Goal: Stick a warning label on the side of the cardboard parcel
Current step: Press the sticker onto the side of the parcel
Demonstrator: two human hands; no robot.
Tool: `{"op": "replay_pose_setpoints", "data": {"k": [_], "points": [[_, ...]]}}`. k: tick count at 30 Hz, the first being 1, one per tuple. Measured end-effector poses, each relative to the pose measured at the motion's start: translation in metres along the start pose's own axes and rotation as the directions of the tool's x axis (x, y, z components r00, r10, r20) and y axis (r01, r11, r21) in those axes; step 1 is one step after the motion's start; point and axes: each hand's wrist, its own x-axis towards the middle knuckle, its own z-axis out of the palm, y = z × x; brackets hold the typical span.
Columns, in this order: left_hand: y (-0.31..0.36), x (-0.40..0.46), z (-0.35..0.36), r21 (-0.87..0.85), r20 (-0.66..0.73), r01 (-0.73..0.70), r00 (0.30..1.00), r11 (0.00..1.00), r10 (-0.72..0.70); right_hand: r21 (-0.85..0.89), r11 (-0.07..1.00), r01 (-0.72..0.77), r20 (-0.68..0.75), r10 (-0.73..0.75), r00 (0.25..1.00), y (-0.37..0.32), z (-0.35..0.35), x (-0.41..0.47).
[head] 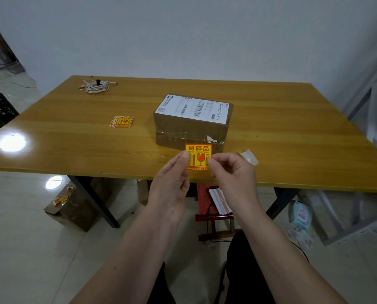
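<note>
While the parcel (193, 121) lies in the middle of the wooden counter (73, 137), with a white shipping slip on its top, a few other things lie around it. A small stack of labels (122, 122) is to the left of the parcel, well apart, and a coiled white cable (96, 86) lies near the far left corner. A piece of white backing paper (249, 156) lies near the front edge, just right of the hands. Nothing stands between the hands and the near side of the parcel.

Both hands hold one label (198, 157), red and yellow, upright in front of that near side. The left hand (172, 183) pinches its left edge with thumb and fingers (184, 155) closed on it. The right hand (233, 172) pinches the right edge in the same way. I cannot tell whether the label touches the parcel.
</note>
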Motion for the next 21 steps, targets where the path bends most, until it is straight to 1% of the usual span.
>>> {"op": "replay_pose_setpoints", "data": {"k": [3,6,9,12,16,19,21], "points": [[-0.002,-0.001,-0.001,0.014,-0.001,-0.047,0.999,0.999,0.047,-0.020,1.000,0.002,-0.006,-0.002,1.000,-0.001,0.000,0.002],[-0.002,0.000,-0.001,0.081,-0.006,-0.140,0.990,0.987,0.141,-0.062,0.998,-0.026,-0.002,0.026,1.000,-0.001,-0.001,0.006],[-0.002,0.001,-0.002,0.121,0.010,-0.185,0.983,0.975,0.185,-0.082,0.996,-0.046,-0.017,0.045,0.999,0.001,0.000,0.010],[-0.004,0.005,-0.003,0.129,0.002,-0.204,0.979,0.970,0.206,-0.091,0.994,-0.063,-0.037,0.060,0.998,0.003,0.003,0.012],[-0.006,0.012,-0.005,0.099,-0.032,-0.202,0.978,0.974,0.206,-0.075,0.993,-0.090,-0.062,0.085,0.994,0.005,0.003,0.017],[-0.007,0.016,-0.006,0.107,-0.007,-0.192,0.981,0.976,0.194,-0.059,0.995,-0.083,-0.023,0.082,0.996,0.003,0.003,0.019],[-0.007,0.019,-0.006,0.113,0.014,-0.187,0.982,0.976,0.187,-0.066,0.996,-0.061,-0.022,0.059,0.998,0.001,0.004,0.022]]}}
